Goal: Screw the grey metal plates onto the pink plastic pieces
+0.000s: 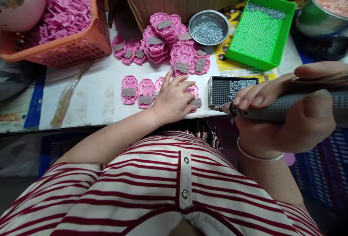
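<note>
Left hand (174, 96) lay fingers apart over the row of pink casings (146, 87) on the counter (81, 102), probably to steady them. Right hand (274, 132) was wrapped round the screwdriver (262, 111), black tray (220, 91) of screws seemingly kept close for easy reach.

Your white tabletop (89, 102) is lit softly and fairly evenly while the space below falls dim, the steel bowl (193, 21) catches small highlights, and your wide view stretches and softens toward its edges.
</note>
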